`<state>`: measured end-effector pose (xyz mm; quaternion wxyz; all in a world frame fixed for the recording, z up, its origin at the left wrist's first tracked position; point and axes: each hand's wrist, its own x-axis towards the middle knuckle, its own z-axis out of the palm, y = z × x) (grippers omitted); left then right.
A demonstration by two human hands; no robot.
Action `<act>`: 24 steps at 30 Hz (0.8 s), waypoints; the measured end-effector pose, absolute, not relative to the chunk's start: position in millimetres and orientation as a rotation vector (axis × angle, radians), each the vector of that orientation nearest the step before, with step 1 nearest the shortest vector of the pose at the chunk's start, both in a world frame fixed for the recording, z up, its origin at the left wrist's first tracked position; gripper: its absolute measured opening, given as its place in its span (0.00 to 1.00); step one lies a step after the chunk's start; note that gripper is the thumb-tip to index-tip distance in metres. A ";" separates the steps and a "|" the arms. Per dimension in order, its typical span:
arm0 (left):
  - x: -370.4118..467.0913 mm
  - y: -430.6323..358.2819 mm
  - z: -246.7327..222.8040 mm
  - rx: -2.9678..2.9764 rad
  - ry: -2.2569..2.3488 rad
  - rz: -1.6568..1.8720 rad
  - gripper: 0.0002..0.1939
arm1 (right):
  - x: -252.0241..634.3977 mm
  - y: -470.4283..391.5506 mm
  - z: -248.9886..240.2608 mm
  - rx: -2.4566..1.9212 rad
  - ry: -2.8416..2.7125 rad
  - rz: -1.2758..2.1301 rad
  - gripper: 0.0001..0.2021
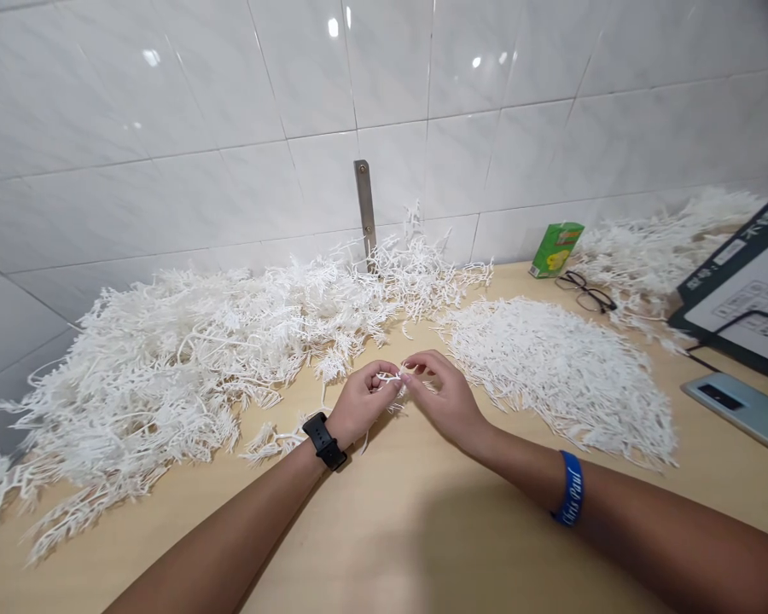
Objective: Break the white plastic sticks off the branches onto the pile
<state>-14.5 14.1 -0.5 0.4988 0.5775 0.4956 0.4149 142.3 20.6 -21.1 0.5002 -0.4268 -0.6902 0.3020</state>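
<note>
White branched piece [387, 377] pinched in both hands [362, 404] [446, 397].

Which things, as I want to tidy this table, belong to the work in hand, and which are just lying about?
Likely in the work:
- White sprig between left hand and right hand
- Branched white heap, left
- Loose white pile, right
- White heap, far right

Apparently lying about:
- Green box
- Eyeglasses
- Phone
- Dark-framed sign

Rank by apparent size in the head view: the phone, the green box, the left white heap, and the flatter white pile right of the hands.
1. Left white heap
2. Flatter white pile
3. Phone
4. Green box

The phone, nearer the camera, is cut off at the right edge.
</note>
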 end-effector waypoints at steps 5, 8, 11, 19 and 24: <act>-15.3 14.8 -2.9 1.418 1.192 1.000 0.20 | 142.3 23.0 -22.3 -1.048 -1.664 0.739 0.05; -15.6 15.5 -4.9 1.409 1.181 1.008 0.20 | 142.3 23.6 -22.5 -1.063 -1.648 0.752 0.05; -15.5 16.2 -5.6 1.405 1.199 1.037 0.20 | 142.2 23.6 -23.4 -1.064 -1.653 0.766 0.05; -17.0 18.7 -7.2 1.366 1.258 1.125 0.18 | 141.7 21.7 -22.3 -1.034 -1.705 0.774 0.07; -18.4 19.3 -5.4 1.337 1.252 1.127 0.18 | 142.2 20.7 -21.4 -1.019 -1.729 0.762 0.07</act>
